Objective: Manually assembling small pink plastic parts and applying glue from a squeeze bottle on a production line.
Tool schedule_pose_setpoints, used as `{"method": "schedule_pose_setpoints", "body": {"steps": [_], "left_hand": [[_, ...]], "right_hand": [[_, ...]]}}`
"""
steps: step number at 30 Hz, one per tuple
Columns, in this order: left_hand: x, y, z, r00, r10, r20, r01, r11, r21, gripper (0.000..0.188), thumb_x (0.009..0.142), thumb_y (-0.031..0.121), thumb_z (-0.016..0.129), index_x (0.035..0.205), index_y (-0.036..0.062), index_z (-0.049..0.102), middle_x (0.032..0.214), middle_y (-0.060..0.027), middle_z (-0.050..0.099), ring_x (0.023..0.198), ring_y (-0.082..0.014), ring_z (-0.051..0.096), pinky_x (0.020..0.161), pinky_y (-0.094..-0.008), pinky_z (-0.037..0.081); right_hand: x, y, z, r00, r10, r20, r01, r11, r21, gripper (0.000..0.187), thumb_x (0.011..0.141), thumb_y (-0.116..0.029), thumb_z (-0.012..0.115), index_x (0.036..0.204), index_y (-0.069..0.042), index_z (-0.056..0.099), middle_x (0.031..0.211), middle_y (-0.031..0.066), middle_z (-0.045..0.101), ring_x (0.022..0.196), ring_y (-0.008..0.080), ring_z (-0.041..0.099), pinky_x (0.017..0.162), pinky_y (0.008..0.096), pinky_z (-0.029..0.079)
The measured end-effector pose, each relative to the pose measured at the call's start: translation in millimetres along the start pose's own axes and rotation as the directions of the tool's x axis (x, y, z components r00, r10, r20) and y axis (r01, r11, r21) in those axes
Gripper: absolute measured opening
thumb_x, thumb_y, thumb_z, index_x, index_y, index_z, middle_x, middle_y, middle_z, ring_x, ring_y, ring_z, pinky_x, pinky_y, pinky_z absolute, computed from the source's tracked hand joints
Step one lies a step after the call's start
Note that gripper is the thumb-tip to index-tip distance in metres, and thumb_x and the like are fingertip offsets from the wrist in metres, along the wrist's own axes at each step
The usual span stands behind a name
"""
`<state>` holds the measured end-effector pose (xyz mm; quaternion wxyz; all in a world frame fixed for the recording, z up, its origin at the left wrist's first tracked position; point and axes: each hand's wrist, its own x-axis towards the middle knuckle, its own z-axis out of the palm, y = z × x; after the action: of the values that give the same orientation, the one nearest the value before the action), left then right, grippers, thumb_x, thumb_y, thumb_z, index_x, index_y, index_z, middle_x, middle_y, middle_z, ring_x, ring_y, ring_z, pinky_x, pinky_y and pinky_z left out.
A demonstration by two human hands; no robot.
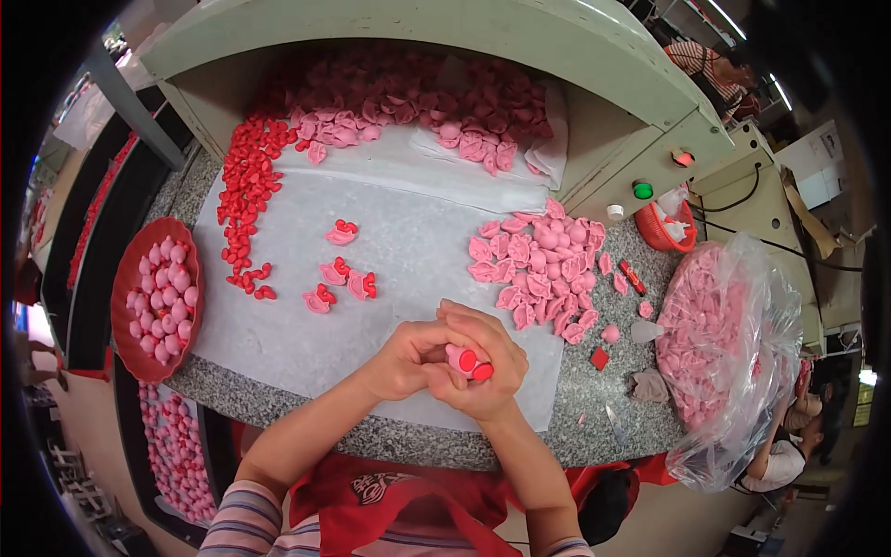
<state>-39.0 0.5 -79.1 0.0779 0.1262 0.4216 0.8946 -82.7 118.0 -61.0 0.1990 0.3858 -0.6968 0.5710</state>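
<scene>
Near the front edge of the worktop, my left hand [408, 360] and my right hand [497, 373] are closed together around a small pink piece with two red round ends [467, 360]. Most of it is hidden by my fingers. Left of my hands, several pink shell-shaped pieces with red parts on them [358, 285] lie on a white sheet [278, 343]. A pile of hollow pink shells [538, 265] spreads to the right, while small red parts [246, 209] form a long heap on the left.
A red basket of pink-and-red balls [119, 316] stands at the left edge. Behind is a pale green cabinet [640, 176] with more pink pieces inside. On the right are a clear plastic bag of pink shells [705, 334], a small orange basket [664, 234] and a pointed blade [615, 425].
</scene>
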Motion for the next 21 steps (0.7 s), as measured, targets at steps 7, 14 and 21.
{"method": "schedule_pose_setpoints", "body": {"steps": [7, 14, 21], "left_hand": [[2, -4, -6, 0.996, 0.06, 0.071, -0.058, 0.998, -0.03, 0.03, 0.076, -0.005, 0.055, 0.106, -0.0024, 0.053, 0.089, -0.0069, 0.058, 0.078, -0.0123, 0.057, 0.072, -0.0259, 0.047], [2, 0, -1, 0.993, -0.094, -0.068, 0.097, 0.994, 0.051, 0.057, 0.07, 0.045, 0.069, 0.097, -0.0034, 0.055, 0.084, -0.0041, 0.059, 0.073, -0.0083, 0.056, 0.068, -0.0218, 0.047], [0, -9, -10, 0.999, 0.014, 0.049, -0.011, 0.998, -0.057, 0.029, 0.078, 0.004, 0.057, 0.106, -0.0009, 0.054, 0.09, -0.0051, 0.058, 0.074, -0.0098, 0.056, 0.069, -0.0233, 0.047]], "right_hand": [[-4, 3, 2, 0.998, 0.07, 0.006, -0.07, 0.996, 0.047, 0.045, 0.059, -0.018, 0.072, 0.096, 0.003, 0.057, 0.092, 0.0196, 0.062, 0.081, 0.0275, 0.063, 0.068, 0.0326, 0.052], [-4, 1, 1, 0.993, 0.112, 0.023, -0.112, 0.993, 0.019, 0.045, 0.06, -0.017, 0.071, 0.097, 0.004, 0.056, 0.092, 0.0217, 0.061, 0.085, 0.0288, 0.062, 0.071, 0.0341, 0.052], [-2, 3, 3, 0.997, 0.078, 0.003, -0.078, 0.997, -0.009, 0.046, 0.055, -0.014, 0.076, 0.095, 0.001, 0.058, 0.089, 0.0164, 0.063, 0.078, 0.0255, 0.064, 0.063, 0.029, 0.053]]}}
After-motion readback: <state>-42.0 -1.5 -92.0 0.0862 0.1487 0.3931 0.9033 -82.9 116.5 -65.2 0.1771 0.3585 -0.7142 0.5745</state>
